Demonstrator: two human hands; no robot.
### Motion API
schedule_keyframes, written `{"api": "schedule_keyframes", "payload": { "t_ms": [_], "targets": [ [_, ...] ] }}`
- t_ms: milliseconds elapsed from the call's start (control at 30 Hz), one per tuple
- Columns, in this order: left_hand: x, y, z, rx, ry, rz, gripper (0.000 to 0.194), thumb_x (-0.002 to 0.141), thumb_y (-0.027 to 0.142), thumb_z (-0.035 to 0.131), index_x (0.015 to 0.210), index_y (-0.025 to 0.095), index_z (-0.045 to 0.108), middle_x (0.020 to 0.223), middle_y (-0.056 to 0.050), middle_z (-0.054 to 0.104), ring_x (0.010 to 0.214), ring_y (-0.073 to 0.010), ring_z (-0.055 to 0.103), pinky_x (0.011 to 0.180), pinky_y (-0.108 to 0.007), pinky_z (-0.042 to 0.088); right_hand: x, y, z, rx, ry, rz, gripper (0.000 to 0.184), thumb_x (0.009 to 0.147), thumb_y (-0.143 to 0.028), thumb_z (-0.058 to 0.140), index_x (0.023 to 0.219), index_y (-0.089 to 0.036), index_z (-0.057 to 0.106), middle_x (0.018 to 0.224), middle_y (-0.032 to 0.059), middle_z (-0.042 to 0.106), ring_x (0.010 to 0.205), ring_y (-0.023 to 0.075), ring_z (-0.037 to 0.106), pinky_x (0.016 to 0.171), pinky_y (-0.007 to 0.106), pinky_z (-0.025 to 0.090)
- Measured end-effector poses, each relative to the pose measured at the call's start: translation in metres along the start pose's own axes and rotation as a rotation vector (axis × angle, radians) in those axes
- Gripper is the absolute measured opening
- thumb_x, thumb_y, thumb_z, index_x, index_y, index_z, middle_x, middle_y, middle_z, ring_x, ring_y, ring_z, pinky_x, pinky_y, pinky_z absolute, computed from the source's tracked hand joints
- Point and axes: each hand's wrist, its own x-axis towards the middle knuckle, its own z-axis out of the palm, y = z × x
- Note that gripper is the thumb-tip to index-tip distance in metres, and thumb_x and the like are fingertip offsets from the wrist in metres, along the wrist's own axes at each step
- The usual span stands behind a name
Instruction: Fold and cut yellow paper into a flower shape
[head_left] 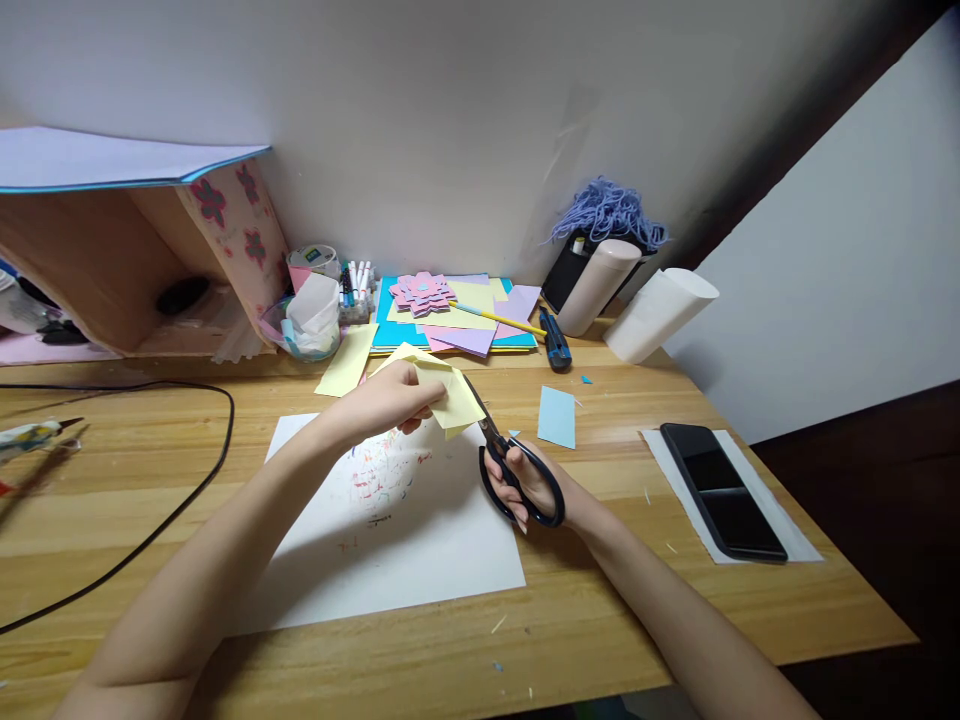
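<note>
My left hand [401, 395] pinches a piece of pale yellow paper [457, 400], which looks folded, above a white sheet [450, 545] marked with coloured pen strokes. Black-handled scissors [551, 490] are in my right hand [525, 475], its fingers through the handles. The scissor blades point up and touch or lie close to the paper's right edge; whether they are cutting into it I cannot tell. A light blue paper rectangle [556, 417] lies to the right of the scissors. Behind my left hand rests another yellow sheet [347, 360].
Coloured papers with a pink layered paper flower [422, 293], a pencil [495, 317] and a utility knife [555, 340] lie at the back. A phone [720, 490] is at right. A glue gun [30, 437] and black cable [225, 450] occupy the left, before a cardboard box [232, 250].
</note>
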Motion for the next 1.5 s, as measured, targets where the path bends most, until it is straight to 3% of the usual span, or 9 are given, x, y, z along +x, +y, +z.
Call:
{"api": "schedule_keyframes", "payload": {
  "t_ms": [433,1067,1300,1500],
  "targets": [
    [-0.004,0.006,0.000,0.053,-0.053,-0.006,0.035,0.072,0.031,0.044,0.041,0.017,0.035,0.038,0.001,0.040,0.037,-0.0063,0.031,0.040,-0.024,0.021,0.000,-0.001,0.003,0.055,-0.032,0.039,0.068,0.049,-0.083,0.041,0.067,-0.018,0.041,0.044,-0.0087,0.039,0.028,0.0047,0.038,0.028,0.019,0.039],
    [-0.005,0.007,-0.001,0.081,-0.051,-0.010,0.037,0.072,0.030,0.043,0.038,0.017,0.035,0.036,0.002,0.039,0.036,-0.0064,0.030,0.042,-0.023,0.024,-0.002,-0.001,0.002,-0.013,-0.006,-0.023,0.062,0.060,-0.078,0.041,0.068,-0.017,0.042,0.045,-0.0088,0.037,0.029,0.0046,0.039,0.027,0.017,0.038],
    [-0.006,0.008,-0.004,0.162,-0.060,-0.058,0.037,0.071,0.034,0.046,0.039,0.016,0.044,0.043,-0.001,0.047,0.040,-0.0086,0.037,0.043,-0.023,0.027,-0.002,0.001,0.001,-0.010,-0.002,-0.032,0.061,0.060,-0.078,0.041,0.069,-0.017,0.042,0.045,-0.0087,0.037,0.029,0.0047,0.039,0.027,0.017,0.037],
    [0.002,-0.007,-0.003,0.110,0.203,-0.131,0.030,0.063,0.047,0.057,0.063,0.017,0.050,0.057,0.002,0.047,0.046,-0.0101,0.037,0.042,-0.023,0.024,0.000,0.003,0.001,0.006,-0.022,-0.039,0.069,0.052,-0.085,0.033,0.069,-0.018,0.040,0.048,-0.0079,0.038,0.033,0.0051,0.039,0.032,0.019,0.040]
  ]
}}
